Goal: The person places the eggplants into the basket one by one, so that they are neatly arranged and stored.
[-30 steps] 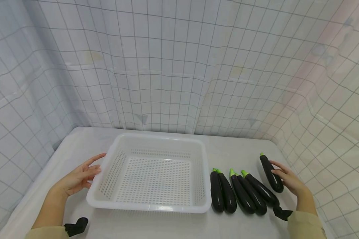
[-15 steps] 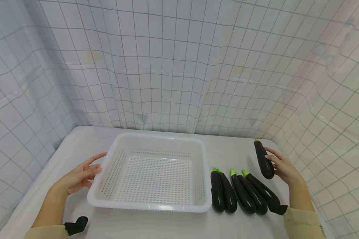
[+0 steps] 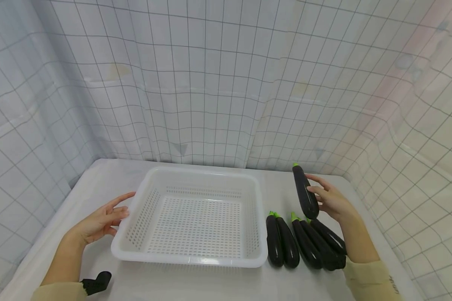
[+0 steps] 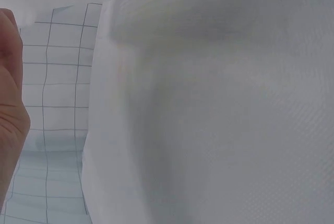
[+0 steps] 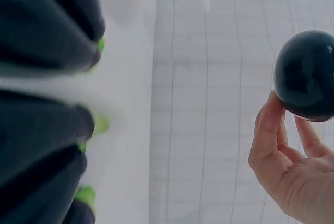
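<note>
My right hand (image 3: 333,202) holds a dark, glossy eggplant (image 3: 304,190) between thumb and fingers, raised behind the other eggplants with its green stem end pointing away. In the right wrist view the rounded end of this eggplant (image 5: 308,75) sits at the fingertips. Several more eggplants (image 3: 274,242) lie side by side to the right of a white perforated plastic basket (image 3: 188,260). At the basket's left rim rests my left hand (image 3: 101,219), index finger extended along the edge and the others loosely bent. The basket's inside is bare. Only part of the left hand shows in the left wrist view.
A white cloth (image 3: 226,286) covers the table. White curtains with a grid pattern (image 3: 207,104) hang behind it and at both sides. Black straps (image 3: 98,283) show at the sleeves. The lying eggplants stand close against the basket's right side.
My right hand has lifted the eggplant from the far right of the table and carried it left, over toward the other eggplants. My left hand has stayed at the basket rim.
</note>
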A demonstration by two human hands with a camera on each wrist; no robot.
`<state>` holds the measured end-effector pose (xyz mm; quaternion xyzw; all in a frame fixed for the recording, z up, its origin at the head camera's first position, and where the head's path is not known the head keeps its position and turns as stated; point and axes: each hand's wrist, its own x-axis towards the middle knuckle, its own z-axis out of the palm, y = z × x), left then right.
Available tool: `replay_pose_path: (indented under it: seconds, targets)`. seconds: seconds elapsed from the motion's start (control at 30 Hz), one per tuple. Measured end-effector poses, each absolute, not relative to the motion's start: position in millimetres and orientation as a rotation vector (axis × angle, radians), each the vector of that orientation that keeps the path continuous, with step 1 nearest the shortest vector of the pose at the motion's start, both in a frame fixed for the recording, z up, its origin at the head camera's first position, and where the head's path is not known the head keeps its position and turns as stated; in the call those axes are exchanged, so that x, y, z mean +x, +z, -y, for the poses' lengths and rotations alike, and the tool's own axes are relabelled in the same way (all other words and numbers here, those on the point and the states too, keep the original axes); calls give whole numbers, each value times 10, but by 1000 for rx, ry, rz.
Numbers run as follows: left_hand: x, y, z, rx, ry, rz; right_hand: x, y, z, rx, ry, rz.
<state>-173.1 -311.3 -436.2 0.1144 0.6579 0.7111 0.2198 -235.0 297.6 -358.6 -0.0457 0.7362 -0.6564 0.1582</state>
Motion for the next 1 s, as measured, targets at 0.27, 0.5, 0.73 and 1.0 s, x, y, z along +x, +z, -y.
replay_pose_path:
  seconds: [0.27,0.5,0.73,1.0]
  targets:
    - [-1737,-4341,3143,331,1942,-1821,-2301,-3441,-2506,-120,-1935,-2051]
    - [-1738,-4318,3152,328,1910,-1847,-2268,-3356,-2089,-148,-1997,-1963]
    - [-1723,-4273,3135,326,1912,-1858,-2233,-3304,-1682,-150,-2026,-1902]
    - [-1717,-4268,3138,320,1935,-1834,-2193,-3293,-1274,-128,-2042,-1847]
